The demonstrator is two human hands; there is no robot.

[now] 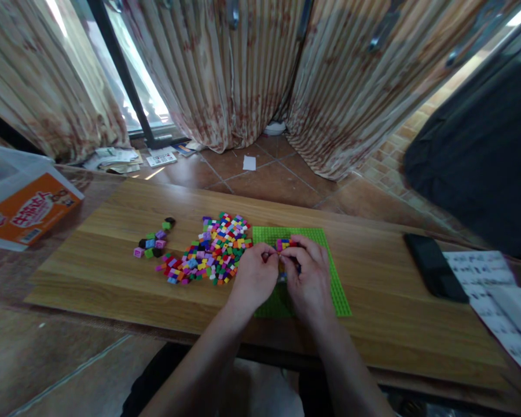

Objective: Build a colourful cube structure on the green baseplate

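Note:
My left hand (257,273) and my right hand (307,275) meet over a green studded baseplate (336,289). Both are closed, thumbs and fingertips pinched close together. Whatever sits between the fingertips is too small and covered to make out. Multicoloured toy bricks (282,244) stand on the baseplate just beyond and beneath the fingers, partly hidden by my hands. Left of the baseplate spreads a big pile of small loose toy bricks (223,246), its right edge close to my left hand.
Farther left lies a small group of larger bricks (150,244) on the wooden table (373,341). A clear box with an orange label (30,208) stands beyond its left end. On the right are a black phone (434,267) and printed sheets (481,272). Curtains (226,75) hang behind.

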